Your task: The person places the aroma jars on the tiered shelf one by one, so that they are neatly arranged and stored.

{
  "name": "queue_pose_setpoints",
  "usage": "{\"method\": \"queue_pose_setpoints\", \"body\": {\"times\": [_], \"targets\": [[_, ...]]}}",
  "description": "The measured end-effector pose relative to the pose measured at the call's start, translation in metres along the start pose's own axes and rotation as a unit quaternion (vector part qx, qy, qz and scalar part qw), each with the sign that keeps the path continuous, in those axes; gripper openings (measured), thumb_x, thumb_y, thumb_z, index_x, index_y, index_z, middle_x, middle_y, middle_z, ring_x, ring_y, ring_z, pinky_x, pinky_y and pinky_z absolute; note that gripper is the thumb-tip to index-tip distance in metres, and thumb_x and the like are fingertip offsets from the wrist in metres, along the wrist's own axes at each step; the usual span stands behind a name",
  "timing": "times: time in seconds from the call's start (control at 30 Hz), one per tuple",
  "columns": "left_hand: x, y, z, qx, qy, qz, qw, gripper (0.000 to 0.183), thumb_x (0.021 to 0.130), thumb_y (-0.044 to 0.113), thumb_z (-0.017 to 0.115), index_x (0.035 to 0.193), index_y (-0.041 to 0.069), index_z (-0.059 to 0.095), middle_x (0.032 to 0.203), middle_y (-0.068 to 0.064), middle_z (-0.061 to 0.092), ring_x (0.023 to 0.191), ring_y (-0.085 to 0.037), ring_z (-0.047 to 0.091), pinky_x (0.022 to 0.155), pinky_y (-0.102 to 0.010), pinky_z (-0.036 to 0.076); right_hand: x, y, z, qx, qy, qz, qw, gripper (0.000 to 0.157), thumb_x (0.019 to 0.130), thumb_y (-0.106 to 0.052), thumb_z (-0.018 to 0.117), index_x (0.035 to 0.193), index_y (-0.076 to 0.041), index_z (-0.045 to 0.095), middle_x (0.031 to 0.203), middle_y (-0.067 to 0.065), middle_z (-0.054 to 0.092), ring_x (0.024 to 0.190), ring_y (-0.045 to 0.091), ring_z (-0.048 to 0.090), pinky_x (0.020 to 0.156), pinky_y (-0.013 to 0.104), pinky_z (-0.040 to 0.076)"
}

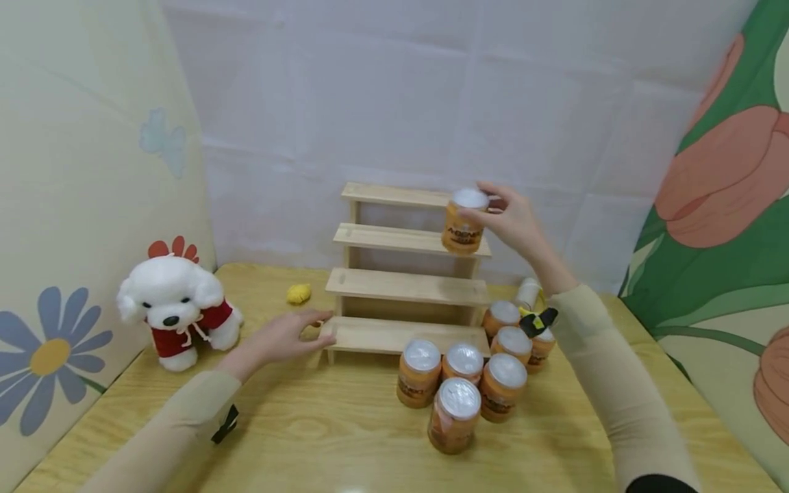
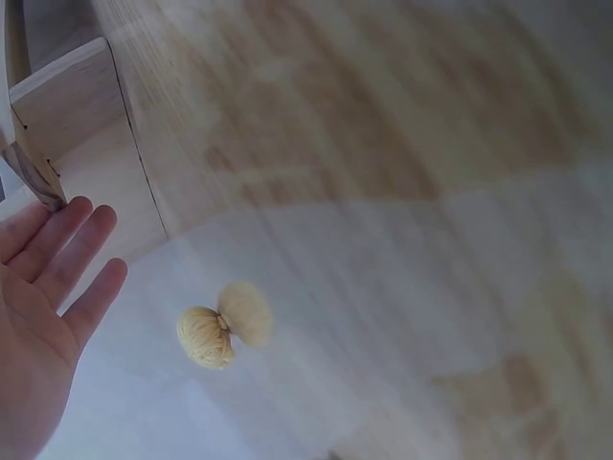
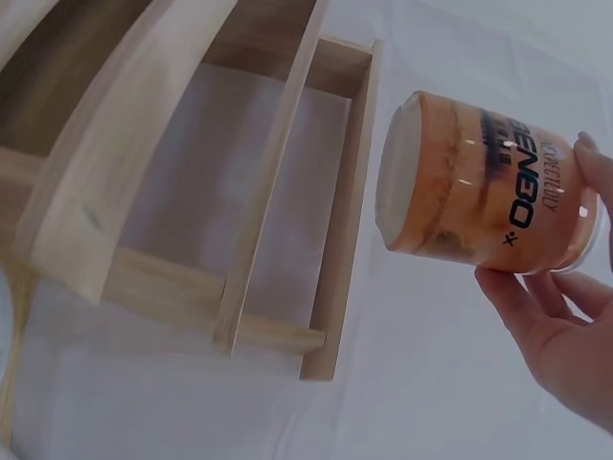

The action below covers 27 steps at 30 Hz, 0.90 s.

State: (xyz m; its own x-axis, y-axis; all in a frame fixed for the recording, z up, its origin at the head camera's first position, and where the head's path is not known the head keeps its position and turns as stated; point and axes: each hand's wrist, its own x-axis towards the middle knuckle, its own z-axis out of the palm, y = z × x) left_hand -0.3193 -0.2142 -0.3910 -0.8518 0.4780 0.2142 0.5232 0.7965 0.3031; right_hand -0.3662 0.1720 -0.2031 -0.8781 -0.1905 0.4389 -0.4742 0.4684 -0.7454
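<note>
In the head view my right hand (image 1: 508, 219) grips an orange can (image 1: 464, 229) with a pale lid near its top. The can is held upright in front of the upper right of a four-tier wooden step shelf (image 1: 407, 285). The right wrist view shows thumb and fingers around one end of that can (image 3: 488, 182), apart from the shelf boards (image 3: 340, 211). My left hand (image 1: 280, 342) is at the left end of the lowest tier. Its fingers (image 2: 81, 240) look extended in the left wrist view, the fingertips touching the board's end.
Several orange cans (image 1: 455, 418) stand before the shelf's right side and beside it. A white bottle-like item (image 1: 528, 292) is behind them. A white plush dog (image 1: 175, 308) in red sits at left; a small yellow ball-like object (image 1: 298, 294) lies nearer the shelf. Walls enclose the table.
</note>
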Motion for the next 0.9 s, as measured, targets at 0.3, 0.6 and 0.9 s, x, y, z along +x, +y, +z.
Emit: {"method": "queue_pose_setpoints", "body": {"times": [0.3,0.6,0.9], "targets": [[-0.002,0.004,0.001,-0.009,-0.003,0.001,1.0,0.072,0.088,0.06,0.051,0.135,0.006,0.051,0.126,-0.015,0.059,0.113,-0.031,0.058,0.096,-0.051,0.047,0.027,-0.014,0.02,0.071,0.031,-0.014,0.997,0.063,0.078,-0.024,0.078,0.134,-0.011,0.052,0.137,0.007,0.052,0.12,0.022,0.055,0.095,0.035,0.051],[-0.008,0.007,0.001,-0.011,0.007,0.006,0.9999,0.069,0.089,0.057,0.054,0.134,0.004,0.051,0.126,-0.016,0.059,0.114,-0.032,0.057,0.097,-0.051,0.046,0.055,-0.02,0.049,0.062,0.053,-0.023,0.996,0.06,0.078,-0.025,0.078,0.132,-0.013,0.055,0.137,0.006,0.053,0.121,0.023,0.054,0.098,0.034,0.048],[-0.011,0.011,0.004,-0.009,0.006,0.008,0.9999,0.07,0.088,0.058,0.053,0.134,0.005,0.051,0.126,-0.016,0.06,0.114,-0.032,0.057,0.097,-0.05,0.046,0.078,-0.019,0.076,0.092,0.066,-0.036,0.993,0.06,0.08,-0.023,0.076,0.134,-0.012,0.053,0.138,0.006,0.051,0.123,0.022,0.053,0.099,0.029,0.047]]}}
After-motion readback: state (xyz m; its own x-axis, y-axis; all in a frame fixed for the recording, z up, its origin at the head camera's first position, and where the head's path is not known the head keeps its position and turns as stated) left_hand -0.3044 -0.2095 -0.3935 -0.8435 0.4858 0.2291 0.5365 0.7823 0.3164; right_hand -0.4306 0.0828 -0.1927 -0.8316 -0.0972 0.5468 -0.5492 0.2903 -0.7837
